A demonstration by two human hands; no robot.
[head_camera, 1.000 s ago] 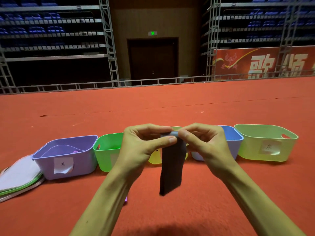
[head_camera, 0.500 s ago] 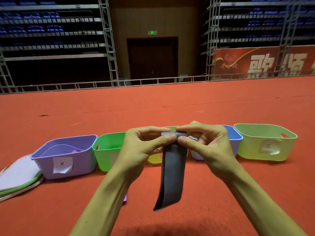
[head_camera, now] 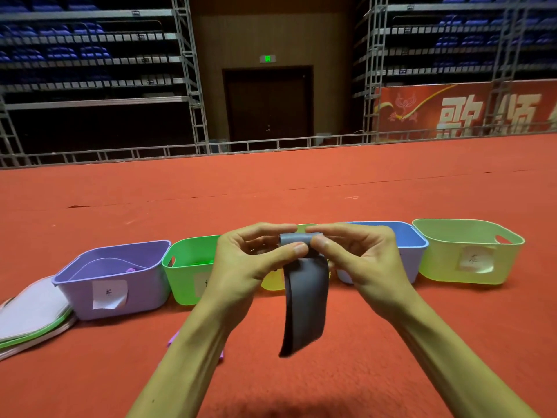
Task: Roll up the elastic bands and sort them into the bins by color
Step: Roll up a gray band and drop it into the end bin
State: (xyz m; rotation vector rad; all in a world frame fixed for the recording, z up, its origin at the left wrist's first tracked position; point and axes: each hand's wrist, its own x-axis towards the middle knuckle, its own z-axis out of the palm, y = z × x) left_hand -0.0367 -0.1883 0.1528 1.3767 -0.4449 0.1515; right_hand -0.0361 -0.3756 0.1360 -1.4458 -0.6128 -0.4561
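Observation:
A dark grey-blue elastic band point(head_camera: 306, 303) hangs in front of me, its top end wound into a small roll. My left hand point(head_camera: 247, 263) and my right hand point(head_camera: 358, 260) both pinch that roll between thumb and fingers. Behind them, a row of bins stands on the red floor: purple bin point(head_camera: 114, 279), green bin point(head_camera: 187, 273), yellow bin point(head_camera: 272, 282) mostly hidden by my hands, blue bin point(head_camera: 407, 245), pale green bin point(head_camera: 470, 251). A purple band point(head_camera: 171, 342) peeks out under my left forearm.
Flat bin lids point(head_camera: 33, 315) are stacked at the far left beside the purple bin. The red carpet point(head_camera: 271, 191) stretches back to a metal railing point(head_camera: 271, 144) and scaffolding.
The roll at the band's top has grown a little as my fingers turned it. The hanging tail has swung and twisted, showing its broad face.

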